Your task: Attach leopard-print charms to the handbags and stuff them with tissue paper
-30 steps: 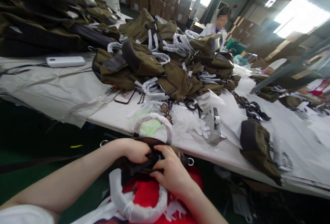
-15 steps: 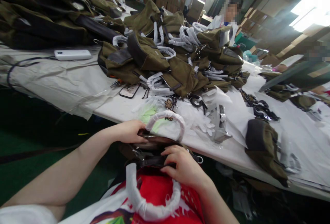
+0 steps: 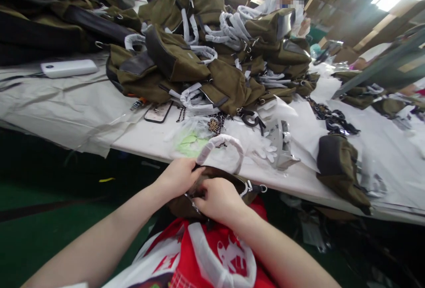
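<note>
An olive handbag [image 3: 182, 207] with dark trim is at the table's front edge, against my body, its zipped mouth open. One white-wrapped handle [image 3: 239, 148] stands up at the far side; the other wrapped handle [image 3: 202, 252] hangs down over my red and white clothing. My left hand [image 3: 179, 176] is closed on the left end of the bag's rim, thumb towards the opening. At the mouth, my right hand [image 3: 221, 197] has its fingers curled over the near zipped edge, fingertips partly hidden inside. A metal ring [image 3: 263, 188] sticks out at the bag's right end.
Across the table is a heap of similar olive bags [image 3: 229, 80]. Closer lie a phone [image 3: 158, 113], clear plastic bags [image 3: 191, 140], a metal tape dispenser [image 3: 283, 146] and another bag [image 3: 338, 168]. A white power bank [image 3: 69, 68] lies left. A co-worker [image 3: 282, 2] is behind.
My right hand has moved up and forward from the near side into the bag's mouth. My left hand has shifted slightly right along the rim. The view has tilted down a little.
</note>
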Demonstrator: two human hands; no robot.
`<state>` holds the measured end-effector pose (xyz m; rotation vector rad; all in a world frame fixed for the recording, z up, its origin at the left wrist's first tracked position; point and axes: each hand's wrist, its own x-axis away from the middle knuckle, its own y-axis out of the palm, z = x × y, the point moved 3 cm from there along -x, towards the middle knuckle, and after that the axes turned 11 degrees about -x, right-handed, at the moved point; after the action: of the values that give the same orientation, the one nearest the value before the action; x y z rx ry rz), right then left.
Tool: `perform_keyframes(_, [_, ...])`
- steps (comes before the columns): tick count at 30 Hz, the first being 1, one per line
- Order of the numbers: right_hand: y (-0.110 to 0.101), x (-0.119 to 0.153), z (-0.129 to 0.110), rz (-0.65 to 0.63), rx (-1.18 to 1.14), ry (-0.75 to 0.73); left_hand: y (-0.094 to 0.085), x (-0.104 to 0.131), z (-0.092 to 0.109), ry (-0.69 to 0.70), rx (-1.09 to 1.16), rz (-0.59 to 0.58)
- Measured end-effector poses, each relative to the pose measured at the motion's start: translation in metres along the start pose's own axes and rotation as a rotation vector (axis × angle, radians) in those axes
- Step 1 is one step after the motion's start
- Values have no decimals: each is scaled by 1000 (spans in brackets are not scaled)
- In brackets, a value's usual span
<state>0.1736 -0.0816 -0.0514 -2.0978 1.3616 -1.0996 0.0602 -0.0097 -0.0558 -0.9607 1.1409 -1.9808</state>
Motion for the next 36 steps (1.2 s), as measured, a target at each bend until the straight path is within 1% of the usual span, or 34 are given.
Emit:
perform_keyframes(3, [8, 0, -1, 56, 84, 41, 5, -1, -2, -7, 9, 47])
perform_keyframes(5, [13, -1, 0, 35, 70, 33, 7, -2, -3, 8, 27, 56])
perform_keyframes(8, [19, -4, 4, -15, -11, -9, 6, -1, -3, 14, 36, 44])
perform_keyframes(11, [20, -4, 9, -13, -126, -48, 2, 8, -4, 42, 25, 8])
perform_keyframes(14, [22, -5, 16, 4, -241, -12, -2, 19, -7, 11, -93, -4])
perform_keyframes(17, [30, -9, 22, 40, -332, 5, 1, 24, -11, -25, -184, -70])
perform_keyframes(19, [38, -14, 25, 53, -420, -13, 7, 22, -14, -11, -152, -117])
perform_keyframes(20, [43, -17, 27, 51, -475, -16, 9, 21, -16, -3, -116, -122])
perform_keyframes(23, [52, -24, 31, 50, -677, 12, 16, 16, -22, -7, 15, -95])
perform_keyframes(25, [53, -26, 33, 21, -853, 90, 19, 15, -27, -2, 88, -89])
perform_keyframes(27, [53, -26, 32, -33, -1048, 201, 21, 14, -30, 10, 134, -95])
perform_keyframes(29, [51, -25, 31, -56, -1171, 276, 22, 14, -31, 20, 160, -101])
perform_keyframes(30, [50, -25, 30, -48, -1178, 283, 22, 14, -32, 26, 171, -103])
perform_keyframes(32, [50, -26, 31, -40, -1086, 268, 22, 13, -32, 34, 182, -104])
perform_keyframes(36, [51, -27, 33, -63, -723, 192, 20, 11, -31, 36, 145, -105])
